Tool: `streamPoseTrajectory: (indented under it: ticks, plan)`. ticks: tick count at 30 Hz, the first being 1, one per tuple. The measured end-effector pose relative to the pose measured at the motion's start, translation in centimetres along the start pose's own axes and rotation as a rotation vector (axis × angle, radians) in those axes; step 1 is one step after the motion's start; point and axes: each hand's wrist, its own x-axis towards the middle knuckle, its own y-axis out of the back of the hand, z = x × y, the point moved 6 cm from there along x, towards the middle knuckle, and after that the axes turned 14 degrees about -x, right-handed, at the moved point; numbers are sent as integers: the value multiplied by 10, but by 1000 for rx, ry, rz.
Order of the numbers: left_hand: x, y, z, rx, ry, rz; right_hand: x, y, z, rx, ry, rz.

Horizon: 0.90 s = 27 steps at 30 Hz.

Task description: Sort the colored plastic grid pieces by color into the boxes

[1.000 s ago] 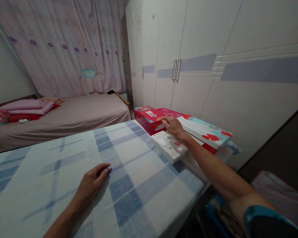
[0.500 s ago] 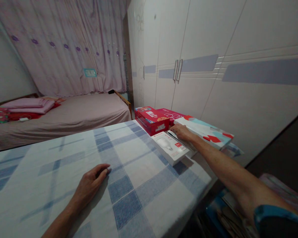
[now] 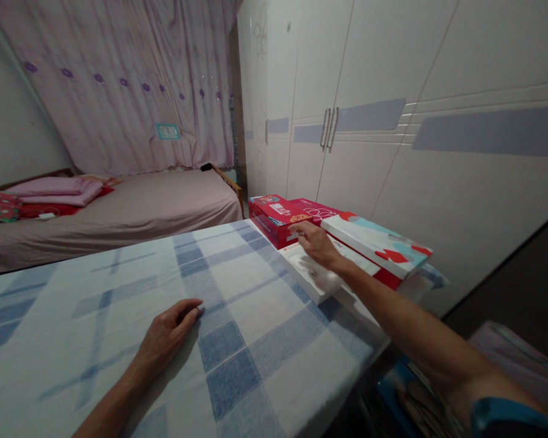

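My left hand (image 3: 171, 328) rests on the checked tablecloth (image 3: 242, 274), fingers loosely bent, with a gap between thumb and forefinger and nothing seen in it. My right hand (image 3: 318, 244) is raised over a white light bulb box (image 3: 317, 283), its fingertips pinched together in front of a red box (image 3: 278, 225). Whatever the pinch holds, if anything, is too small to make out. The hand and forearm cover part of the bulb box. Just behind the hand lies a white box with red and light blue patches (image 3: 374, 237), on top of another red box (image 3: 322, 210).
The boxes are grouped at the table's right edge, close to a white wardrobe (image 3: 360, 170). Beyond the table stands a bed (image 3: 173, 201) with folded bedding (image 3: 59, 191). Blue and dark items (image 3: 406, 389) sit low at the right, beside the table.
My right hand has come up and left from between the white boxes, and is now over the bulb box. The left hand stays where it was.
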Motion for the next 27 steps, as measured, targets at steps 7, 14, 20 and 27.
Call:
streamPoseTrajectory:
  ticks: [7, 14, 20, 27]
  plan:
    - [0, -1, 4, -19, -28, 10, -40, -92, -156, 549, 59, -352]
    - [0, -1, 3, -43, -27, 0, -60, -137, -168, 404, 199, -356]
    - [-1, -2, -2, -32, -12, -5, -62, -137, -169, 356, 241, -360]
    - [0, -1, -4, -1, -12, -18, -54, -106, -166, 320, 295, -309]
